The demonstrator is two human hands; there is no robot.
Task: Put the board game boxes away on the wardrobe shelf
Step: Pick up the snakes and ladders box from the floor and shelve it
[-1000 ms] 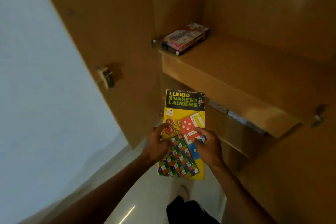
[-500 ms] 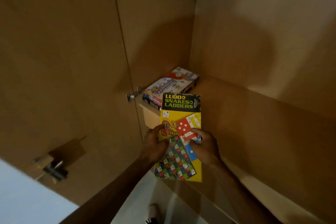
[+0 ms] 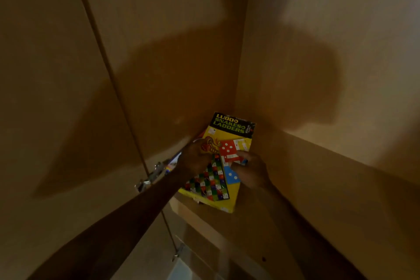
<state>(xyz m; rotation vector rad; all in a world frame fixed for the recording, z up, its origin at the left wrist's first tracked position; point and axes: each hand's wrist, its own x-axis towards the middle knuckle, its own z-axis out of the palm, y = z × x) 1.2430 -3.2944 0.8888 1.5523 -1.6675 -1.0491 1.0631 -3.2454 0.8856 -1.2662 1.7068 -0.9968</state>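
— Where's the box?
— The Ludo box (image 3: 223,161) is pinched by my left hand (image 3: 195,159) and right hand (image 3: 251,171), over the shelf (image 3: 295,188) corner.
— Next?
— Lower it flat, probably onto 1 box (image 3: 173,162) beneath, then let go.

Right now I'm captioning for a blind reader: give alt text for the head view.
Both hands, left hand and right hand, hold a yellow Ludo and Snakes & Ladders box over the corner of a wooden wardrobe shelf, above another box that is mostly hidden.

Home: wooden wardrobe (image 3: 318,75), hinge (image 3: 150,177).
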